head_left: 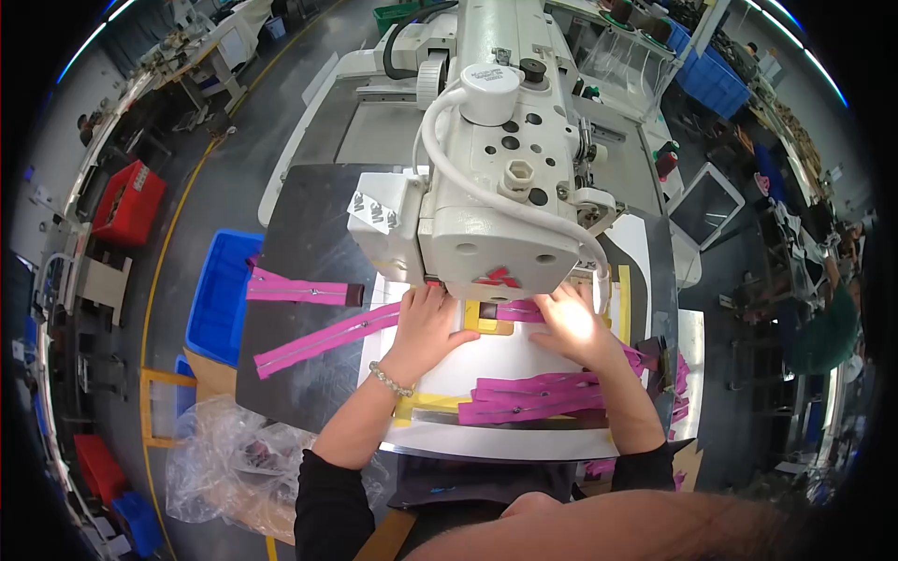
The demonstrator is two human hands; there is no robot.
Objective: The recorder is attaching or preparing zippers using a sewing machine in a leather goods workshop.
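Observation:
My left hand lies flat on a white sheet under the sewing machine head. Its fingers are stretched out and its thumb points right. A magenta zipper runs from the left up to this hand. Between my hands a short magenta zipper piece with a dark end lies at a yellow-edged cutout. My right hand rests over that zipper's right part, thumb apart from the fingers; the fingertips are partly hidden by the machine. Several magenta zippers lie nearer me.
Another magenta zipper lies on the dark table at left. A blue bin and crumpled clear plastic are beside the table. A white-framed screen stands at right. A white hose loops around the machine head.

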